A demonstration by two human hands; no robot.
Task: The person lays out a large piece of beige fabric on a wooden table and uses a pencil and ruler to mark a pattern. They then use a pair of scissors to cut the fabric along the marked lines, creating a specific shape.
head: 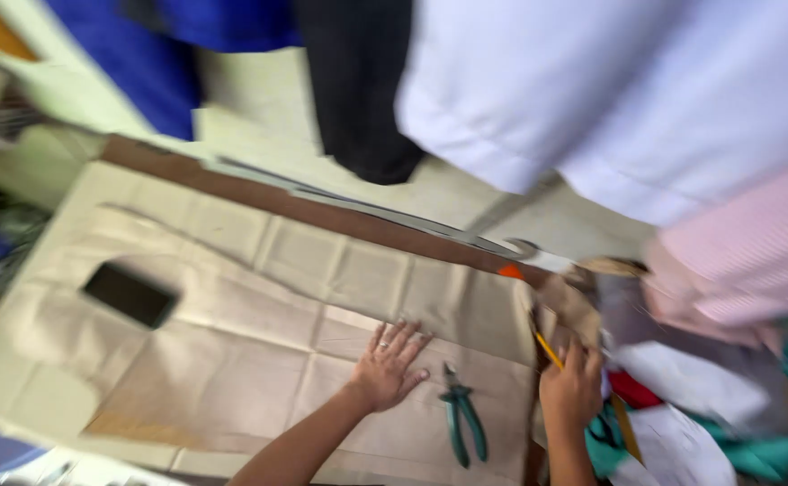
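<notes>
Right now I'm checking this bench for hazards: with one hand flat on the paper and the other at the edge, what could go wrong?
1. The green-handled pliers lie loose just beside the left hand; a sideways sweep could knock them away.
2. The right hand holds a yellow pencil at the edge of the creased brown paper, next to piled fabric scraps; the paper may shift or snag.

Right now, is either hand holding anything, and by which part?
The right hand grips a yellow pencil by its lower end. The left hand lies flat on the creased paper, holding nothing.
</notes>
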